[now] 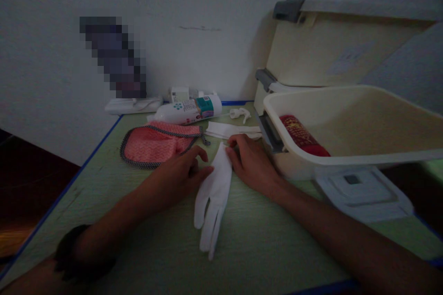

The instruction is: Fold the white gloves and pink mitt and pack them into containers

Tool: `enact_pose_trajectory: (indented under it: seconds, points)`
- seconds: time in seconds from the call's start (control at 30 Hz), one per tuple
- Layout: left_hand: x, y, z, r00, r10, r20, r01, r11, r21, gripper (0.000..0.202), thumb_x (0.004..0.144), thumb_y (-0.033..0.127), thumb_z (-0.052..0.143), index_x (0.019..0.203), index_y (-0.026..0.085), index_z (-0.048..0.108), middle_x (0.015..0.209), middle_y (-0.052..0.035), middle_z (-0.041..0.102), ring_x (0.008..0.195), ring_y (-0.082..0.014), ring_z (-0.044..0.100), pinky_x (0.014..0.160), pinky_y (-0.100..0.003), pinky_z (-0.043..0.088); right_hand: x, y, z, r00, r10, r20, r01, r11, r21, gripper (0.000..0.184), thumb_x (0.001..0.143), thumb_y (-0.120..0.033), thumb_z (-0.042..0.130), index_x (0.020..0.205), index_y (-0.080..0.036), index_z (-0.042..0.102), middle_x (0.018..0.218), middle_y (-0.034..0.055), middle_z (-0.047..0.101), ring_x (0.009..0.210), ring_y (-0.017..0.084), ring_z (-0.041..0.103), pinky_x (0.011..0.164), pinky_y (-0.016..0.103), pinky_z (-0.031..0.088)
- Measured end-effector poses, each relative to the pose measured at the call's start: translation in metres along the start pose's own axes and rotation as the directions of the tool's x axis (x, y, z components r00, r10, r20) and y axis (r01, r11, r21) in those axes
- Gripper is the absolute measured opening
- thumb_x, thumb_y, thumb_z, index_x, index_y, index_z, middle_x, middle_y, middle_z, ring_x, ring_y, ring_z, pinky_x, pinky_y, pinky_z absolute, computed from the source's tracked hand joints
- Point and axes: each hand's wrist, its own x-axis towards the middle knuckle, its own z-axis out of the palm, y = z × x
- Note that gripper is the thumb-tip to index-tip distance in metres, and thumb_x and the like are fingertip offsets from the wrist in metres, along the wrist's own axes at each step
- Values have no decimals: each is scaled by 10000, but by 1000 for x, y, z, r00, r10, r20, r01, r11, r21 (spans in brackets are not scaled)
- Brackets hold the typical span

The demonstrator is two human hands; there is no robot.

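A white glove (213, 198) lies flat on the green table (138, 235), fingers pointing toward me. My left hand (183, 175) rests on the glove's left edge near the cuff, fingers curled and pressing down. On the cuff's right side, my right hand (251, 161) pinches the cuff end with its fingertips. A second folded white cloth or glove (230, 130) sits just behind my right hand.
A pink mesh pouch (155, 145) lies at the left. A white bottle (190, 109) lies near the wall, beside a small white item (240, 113). An open cream box (346, 124) holding a red can (302, 136) stands at the right, a white lid (363, 191) beside it.
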Motion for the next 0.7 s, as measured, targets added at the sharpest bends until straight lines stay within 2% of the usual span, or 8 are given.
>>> enact_pose_trajectory:
  seconds: [0.2,0.43,0.7]
  points:
    - [-3,0,8,999,-39,-7,39,987,153,287,824,451,420,837,197,553,636,-9,606,548,-174,550,487,-251,314,-1,1,0,999,-26,45,29,998,-56,205,864,-284,429,1003,-162,518,993,108,554,909,227,534,725,353,431]
    - [0,-4,6,998,-58,29,56,995,80,246,805,392,449,834,198,597,617,9,589,533,-143,529,485,-233,317,-1,-1,-3,996,-54,74,54,998,-9,146,868,-206,410,970,-168,508,981,81,539,906,202,521,730,317,421]
    - [-2,-4,5,998,-52,26,51,997,63,271,810,422,438,795,192,579,624,11,589,535,-135,525,475,-229,308,-1,-2,-3,999,-3,44,2,1000,17,122,888,-211,330,925,-186,444,933,70,532,805,183,522,645,307,404]
